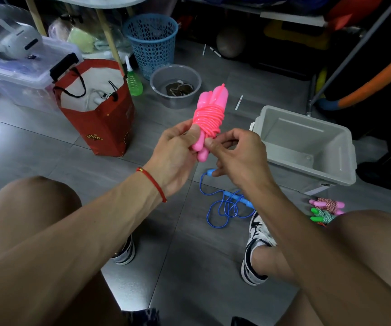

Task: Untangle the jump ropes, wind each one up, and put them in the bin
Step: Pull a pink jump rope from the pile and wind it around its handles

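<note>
I hold the pink jump rope up in front of me, above the floor between my knees. My left hand has its grip clasped round the lower part of the two pink handles, thumb on the front, and the cord is wound in tight turns around their middle. My right hand pinches the cord at the bottom edge of the winding, thumb and forefinger together, the other fingers curled. The blue jump rope lies loose on the floor below my hands, its cord in open loops just beside my right shoe. Two more wound ropes, one with pink handles and one with green, lie on the floor by my right knee. The grey bin stands on the floor to my right, near my right hand. A red paper bag stands to the left.
</note>
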Tool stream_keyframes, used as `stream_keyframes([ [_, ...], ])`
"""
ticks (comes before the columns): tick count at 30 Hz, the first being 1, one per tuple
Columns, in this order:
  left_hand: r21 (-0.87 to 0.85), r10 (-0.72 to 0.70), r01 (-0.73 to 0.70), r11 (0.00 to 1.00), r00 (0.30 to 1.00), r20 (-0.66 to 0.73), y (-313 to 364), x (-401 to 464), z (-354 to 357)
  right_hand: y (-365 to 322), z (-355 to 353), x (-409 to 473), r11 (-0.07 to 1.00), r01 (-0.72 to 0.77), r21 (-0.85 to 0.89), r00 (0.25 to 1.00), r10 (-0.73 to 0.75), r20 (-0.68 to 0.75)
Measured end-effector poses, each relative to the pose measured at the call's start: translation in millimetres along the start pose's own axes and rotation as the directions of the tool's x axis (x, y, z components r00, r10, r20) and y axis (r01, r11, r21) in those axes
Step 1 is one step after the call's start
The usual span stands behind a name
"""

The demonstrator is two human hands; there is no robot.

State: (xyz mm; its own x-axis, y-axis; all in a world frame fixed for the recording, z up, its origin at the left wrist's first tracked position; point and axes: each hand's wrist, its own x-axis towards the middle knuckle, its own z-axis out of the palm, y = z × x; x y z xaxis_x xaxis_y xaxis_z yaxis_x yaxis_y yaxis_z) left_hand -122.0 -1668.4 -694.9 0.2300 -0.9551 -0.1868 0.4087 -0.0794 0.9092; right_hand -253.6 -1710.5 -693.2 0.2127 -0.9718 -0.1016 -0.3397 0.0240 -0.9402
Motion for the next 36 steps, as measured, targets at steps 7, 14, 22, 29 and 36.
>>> stream_keyframes([
  [7,-0.028,-0.039,0.041,0.999,0.998,0.052,0.0,3.0,-0.1,-1.2,-5.4,5.9,0.994,-0.072,0.08,0.995,0.066,0.07],
  [14,-0.069,-0.151,0.163,0.984,0.975,0.161,1.5,5.6,-0.9,-1.9,-9.2,6.6,0.99,-0.055,0.13,0.998,0.051,0.036],
  [22,-0.029,-0.123,0.125,0.992,0.99,0.065,-2.9,2.0,7.2,0.0,-14.5,6.5,0.997,-0.044,0.063,0.999,0.043,0.016],
  [29,0.068,-0.142,0.135,0.988,0.985,0.099,-3.0,1.5,10.6,-0.9,-14.9,2.2,0.993,-0.099,0.059,0.994,0.102,-0.05],
  [36,0.054,-0.157,0.152,0.987,0.983,0.097,0.9,4.7,8.4,-0.8,-30.2,12.3,0.992,-0.129,0.007,0.986,0.127,0.104],
])
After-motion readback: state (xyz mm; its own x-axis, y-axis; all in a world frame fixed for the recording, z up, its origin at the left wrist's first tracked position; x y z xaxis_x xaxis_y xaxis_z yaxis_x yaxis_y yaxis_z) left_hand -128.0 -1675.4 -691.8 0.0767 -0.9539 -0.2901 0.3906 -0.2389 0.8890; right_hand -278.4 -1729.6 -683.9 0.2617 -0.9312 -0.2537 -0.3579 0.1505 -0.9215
